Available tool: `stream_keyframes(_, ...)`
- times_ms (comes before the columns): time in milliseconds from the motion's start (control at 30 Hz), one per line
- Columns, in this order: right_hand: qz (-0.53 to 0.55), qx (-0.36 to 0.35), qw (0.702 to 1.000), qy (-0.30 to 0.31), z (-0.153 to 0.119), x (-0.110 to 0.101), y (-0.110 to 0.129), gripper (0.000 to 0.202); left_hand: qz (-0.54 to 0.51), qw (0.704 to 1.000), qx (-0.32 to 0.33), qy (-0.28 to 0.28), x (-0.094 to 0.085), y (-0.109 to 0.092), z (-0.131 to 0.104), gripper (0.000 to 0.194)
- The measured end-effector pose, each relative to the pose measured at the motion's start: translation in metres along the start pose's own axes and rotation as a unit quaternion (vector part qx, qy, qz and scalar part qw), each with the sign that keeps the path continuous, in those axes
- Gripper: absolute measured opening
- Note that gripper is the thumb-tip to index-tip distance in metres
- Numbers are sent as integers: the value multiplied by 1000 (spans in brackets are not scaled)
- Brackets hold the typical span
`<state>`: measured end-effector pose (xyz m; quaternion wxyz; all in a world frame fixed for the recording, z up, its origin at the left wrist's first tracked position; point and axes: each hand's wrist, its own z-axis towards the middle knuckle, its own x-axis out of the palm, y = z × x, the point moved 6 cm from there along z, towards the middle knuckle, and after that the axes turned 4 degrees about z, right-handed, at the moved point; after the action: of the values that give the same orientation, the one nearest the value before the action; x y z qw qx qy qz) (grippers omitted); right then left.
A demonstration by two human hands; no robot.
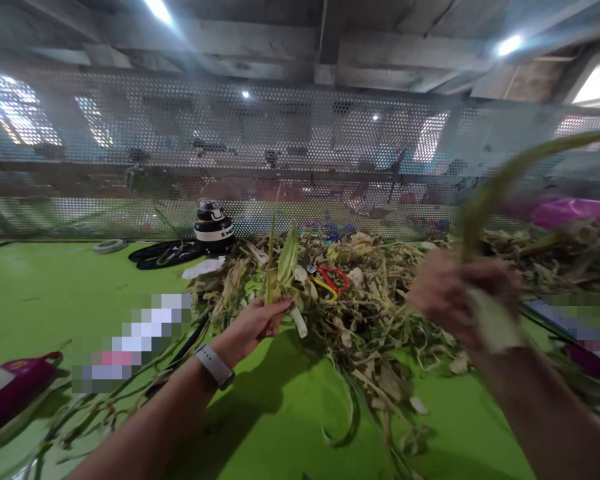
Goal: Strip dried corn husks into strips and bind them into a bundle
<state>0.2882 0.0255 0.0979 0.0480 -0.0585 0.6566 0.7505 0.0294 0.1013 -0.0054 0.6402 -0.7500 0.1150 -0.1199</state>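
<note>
My left hand (266, 319), with a watch on its wrist, is closed on a short leafy stalk (287, 257). The stalk's ribbed green leaf points up, and its pale cut end shows below my fingers. On the right, my raised right hand (457, 293) is wrapped round a long green stalk (485, 193), which curves up and out of view; both are smeared by motion. Scissors (333, 281) with red and yellow handles lie on the heap of dried leaves and stems (380, 313), just beyond my left hand.
Under the heap is a bright green tabletop (40, 287). At its back stand a black-and-white flask (214, 227), a black pouch (167, 253) and a roll of tape (109, 246). A perforated metal screen (290, 147) rises behind. A magenta bag (575, 213) lies at right.
</note>
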Motion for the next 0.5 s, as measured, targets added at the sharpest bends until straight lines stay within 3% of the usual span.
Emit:
stream_keyframes(33,33,36,997,65,6,22,-10,31,-44,999,5,13,3,-2,-1,32)
stream_keyframes(100,11,94,990,107,15,53,-32,24,-97,995,14,20,4,-4,-4,34)
stream_keyframes(167,-122,170,965,161,17,73,-57,23,-121,992,17,20,5,-5,-5,34)
stream_keyframes(200,-198,149,956,157,19,76,-60,24,-121,992,17,19,5,-6,-5,33)
stream_keyframes(267,-330,53,941,62,20,72,-51,29,-99,995,13,18,8,-5,-7,32)
stream_keyframes(333,-360,-43,932,-28,13,70,-35,31,-78,997,6,24,15,-3,-10,32)
stream_keyframes(367,-339,-61,938,-28,8,75,-32,31,-74,997,2,31,21,-1,-12,32)
stream_keyframes(433,-256,-41,963,78,-1,96,-39,30,-73,996,-1,46,31,1,-17,33)
stream_keyframes(500,-188,-17,971,146,-7,113,-47,28,-81,995,-6,51,38,3,-19,33)
